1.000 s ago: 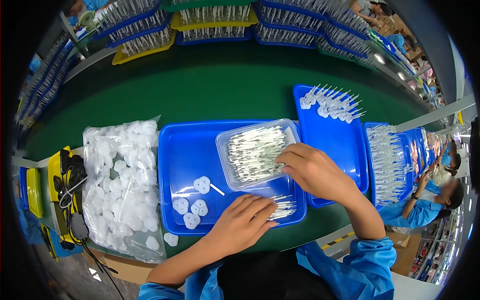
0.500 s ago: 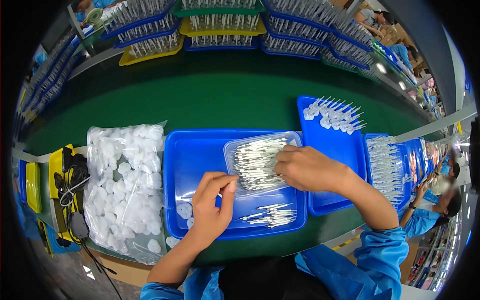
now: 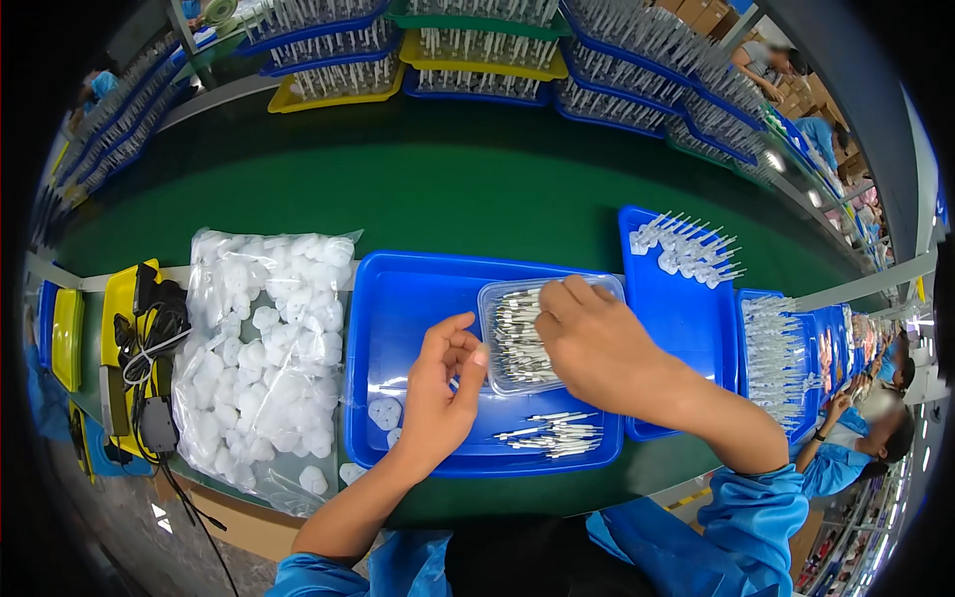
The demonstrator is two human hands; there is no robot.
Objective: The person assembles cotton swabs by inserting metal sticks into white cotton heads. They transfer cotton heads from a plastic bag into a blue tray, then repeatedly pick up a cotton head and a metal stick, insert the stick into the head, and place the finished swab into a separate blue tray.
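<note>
My right hand (image 3: 602, 343) is over a clear plastic box (image 3: 500, 386) packed with thin white sticks (image 3: 519, 338). Its fingers are bent and drawn together at the sticks, and the hand hides what is between them. My left hand (image 3: 445, 393) is beside the box's left edge, fingers loosely curled, thumb and forefinger apart with nothing visible between them. The box sits in a blue tray (image 3: 408, 289). A loose pile of white sticks with dark ends (image 3: 557, 436) lies near the tray's front edge. Pale round discs (image 3: 385, 413) rest at its left front.
Left of the tray lies a clear bag (image 3: 264, 368) of white round pieces, then black cables (image 3: 154, 348) on yellow trays. Another blue tray (image 3: 676, 328) at right carries upright rods on round bases (image 3: 686, 249). Stacked trays (image 3: 477, 70) line the back. A co-worker (image 3: 846, 438) sits at right.
My left thumb and forefinger have parted from a pinch. My right hand has shifted slightly over the stick box. The whole view has moved a little, so the bench appears farther right.
</note>
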